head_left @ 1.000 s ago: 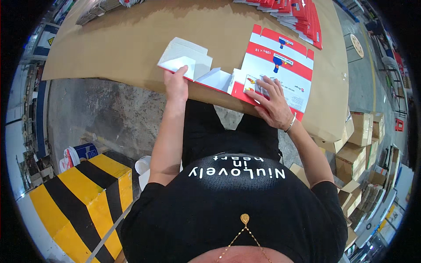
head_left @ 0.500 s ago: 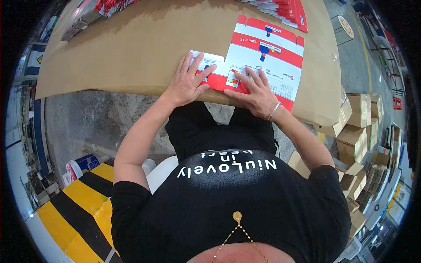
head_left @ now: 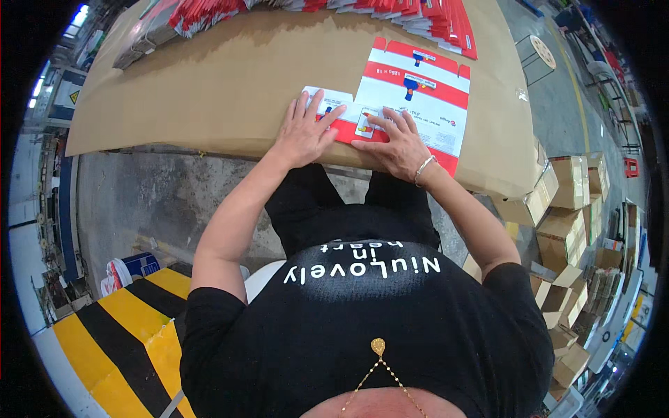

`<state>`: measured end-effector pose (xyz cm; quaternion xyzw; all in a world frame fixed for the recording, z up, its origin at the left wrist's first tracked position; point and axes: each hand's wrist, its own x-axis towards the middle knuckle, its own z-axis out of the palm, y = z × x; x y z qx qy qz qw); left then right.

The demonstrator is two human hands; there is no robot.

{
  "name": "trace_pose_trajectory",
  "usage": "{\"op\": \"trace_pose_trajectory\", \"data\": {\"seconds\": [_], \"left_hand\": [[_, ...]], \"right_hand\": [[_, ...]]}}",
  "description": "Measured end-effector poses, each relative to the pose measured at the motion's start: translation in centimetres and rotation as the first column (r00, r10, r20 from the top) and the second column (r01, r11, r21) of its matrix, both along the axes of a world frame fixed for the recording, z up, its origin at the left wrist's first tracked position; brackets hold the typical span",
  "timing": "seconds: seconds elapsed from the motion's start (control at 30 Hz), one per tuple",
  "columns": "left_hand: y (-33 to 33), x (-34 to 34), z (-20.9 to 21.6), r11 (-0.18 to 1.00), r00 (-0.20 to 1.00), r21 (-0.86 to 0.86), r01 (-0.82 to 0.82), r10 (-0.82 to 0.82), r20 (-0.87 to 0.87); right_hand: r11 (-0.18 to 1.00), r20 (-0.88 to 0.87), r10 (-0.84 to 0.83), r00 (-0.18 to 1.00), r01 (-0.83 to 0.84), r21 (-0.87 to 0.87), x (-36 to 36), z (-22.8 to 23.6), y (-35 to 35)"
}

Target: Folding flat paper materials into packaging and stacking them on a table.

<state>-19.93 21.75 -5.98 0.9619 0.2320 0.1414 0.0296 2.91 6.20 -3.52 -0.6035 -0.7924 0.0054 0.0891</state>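
A flattened red-and-white printed carton (head_left: pixel 419 104) lies near the front edge of a table covered in brown paper (head_left: pixel 230 90). On the carton's narrow left part rests my left hand (head_left: pixel 304 129), palm down with its fingers spread. My right hand (head_left: pixel 398 143), with a bracelet at the wrist, lies on the carton's middle near its front edge, fingers also stretched apart. The carton's wide panel and slotted flaps reach away beyond my right hand. Parts of the print are hidden under both hands.
Rows of red-and-white folded cartons (head_left: pixel 411 17) line the table's far side, beside a tied brown cardboard bundle (head_left: pixel 144 46). Brown boxes (head_left: pixel 561 230) are heaped on the floor to the right. A yellow-and-black striped surface (head_left: pixel 125 334) is at lower left; a round stool (head_left: pixel 543 52) stands far right.
The view has shifted slightly, bringing more of the far carton rows into sight. Both hands stay on the flat carton, in nearly the same places.
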Motion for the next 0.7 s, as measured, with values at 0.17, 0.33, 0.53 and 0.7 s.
{"op": "trace_pose_trajectory", "data": {"seconds": [0.17,0.33,0.53,0.7], "left_hand": [[-1.3,1.0,-0.3,0.998,0.998,-0.044,-0.047,0.049,0.037],[-1.9,3.8,0.8,0.991,0.991,-0.046,-0.128,0.13,0.039],[-0.2,3.7,3.0,0.851,0.857,-0.107,-0.515,0.509,-0.078],[6.2,-0.1,2.3,0.727,0.746,-0.166,-0.666,0.65,-0.143]], "right_hand": [[0.998,0.025,-0.057,0.998,0.056,0.034,-0.1,-0.4,-0.5],[1.0,0.044,-0.019,0.999,0.02,-0.006,1.9,0.1,0.0],[0.998,-0.061,0.041,0.997,-0.044,-0.039,-1.5,0.2,3.5],[0.999,-0.128,0.017,0.992,-0.021,-0.034,-7.2,-2.0,10.4]]}}
